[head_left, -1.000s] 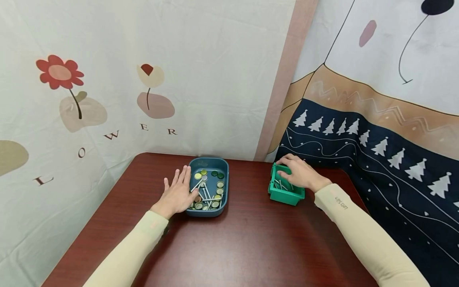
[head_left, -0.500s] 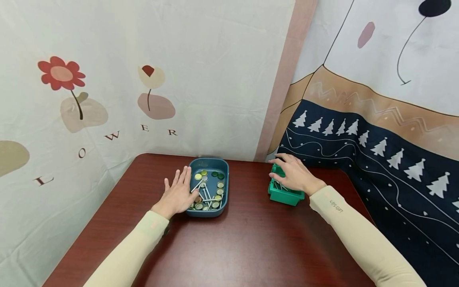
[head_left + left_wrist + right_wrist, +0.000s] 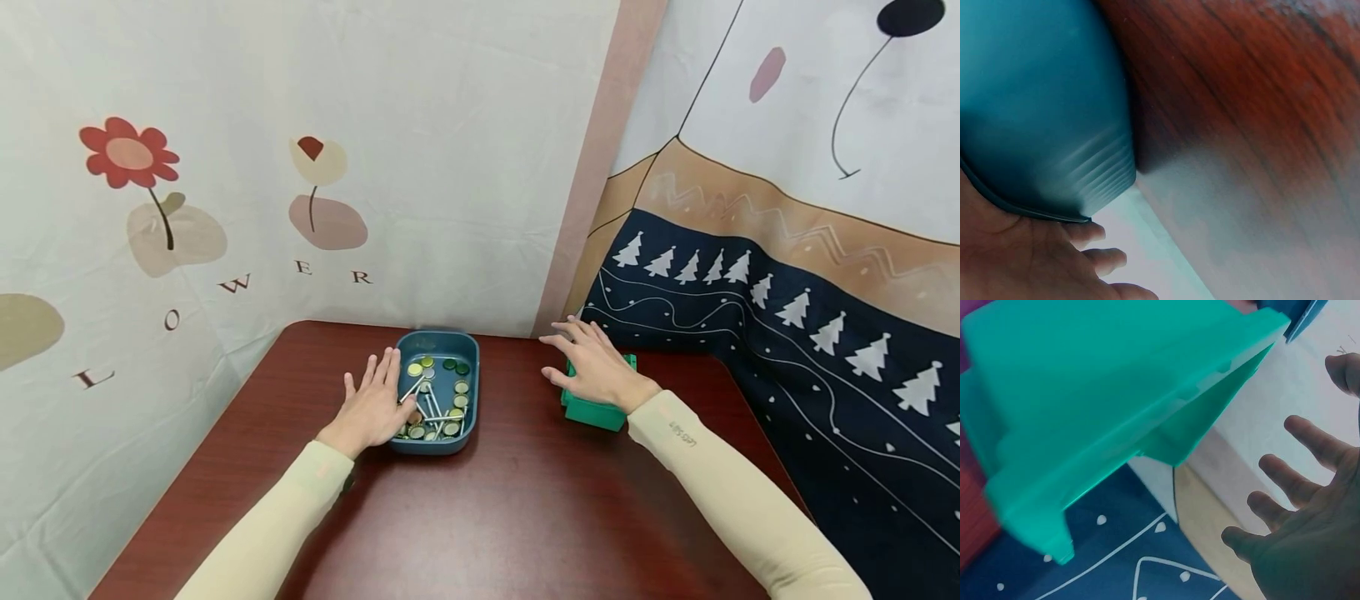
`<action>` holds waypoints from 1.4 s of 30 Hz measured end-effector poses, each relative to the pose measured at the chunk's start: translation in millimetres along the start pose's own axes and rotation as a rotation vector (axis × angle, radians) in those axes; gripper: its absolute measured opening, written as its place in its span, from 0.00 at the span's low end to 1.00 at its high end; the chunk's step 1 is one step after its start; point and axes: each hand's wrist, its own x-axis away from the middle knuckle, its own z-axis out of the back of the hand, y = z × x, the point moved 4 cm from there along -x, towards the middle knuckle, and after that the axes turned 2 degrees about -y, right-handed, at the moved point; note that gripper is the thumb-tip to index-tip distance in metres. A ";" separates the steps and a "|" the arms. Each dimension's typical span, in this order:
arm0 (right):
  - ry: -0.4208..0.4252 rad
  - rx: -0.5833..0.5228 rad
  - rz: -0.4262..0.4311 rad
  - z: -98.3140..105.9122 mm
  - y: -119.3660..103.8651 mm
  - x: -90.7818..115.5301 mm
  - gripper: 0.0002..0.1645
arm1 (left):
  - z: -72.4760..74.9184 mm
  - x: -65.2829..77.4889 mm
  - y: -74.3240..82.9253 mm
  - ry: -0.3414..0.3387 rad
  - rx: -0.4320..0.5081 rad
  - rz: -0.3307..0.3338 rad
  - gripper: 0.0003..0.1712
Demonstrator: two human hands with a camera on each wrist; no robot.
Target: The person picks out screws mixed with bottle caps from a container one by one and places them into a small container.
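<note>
My left hand [image 3: 369, 407] lies with straight fingers along the left rim of a blue tray [image 3: 471, 417]. In the left wrist view the palm touches the tray's edge [image 3: 1029, 214]. Inside the tray are several bottle caps [image 3: 461, 387] and several metal nails [image 3: 432, 402]. To the right, my right hand [image 3: 592, 362] hovers over a green bin [image 3: 596, 413], fingers spread and holding nothing. That hand covers most of the bin's opening in the head view. The right wrist view has the green bin [image 3: 1104, 394] beside the spread fingers [image 3: 1316, 444].
Both containers stand near the back of a dark red wooden table [image 3: 495, 517]. Behind it hangs a pale printed cloth [image 3: 450, 167] with flowers and letters. A dark blue cloth with white trees [image 3: 705, 308] hangs along the right side.
My right hand has moved left across the green bin, its fingers now reaching past the bin's left edge and more spread. The left hand and the blue tray have stayed in place.
</note>
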 end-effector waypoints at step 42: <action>-0.187 0.010 0.279 -63.5 -129.5 -68.7 0.40 | 2.2 0.6 1.2 -0.012 -0.015 -0.002 0.55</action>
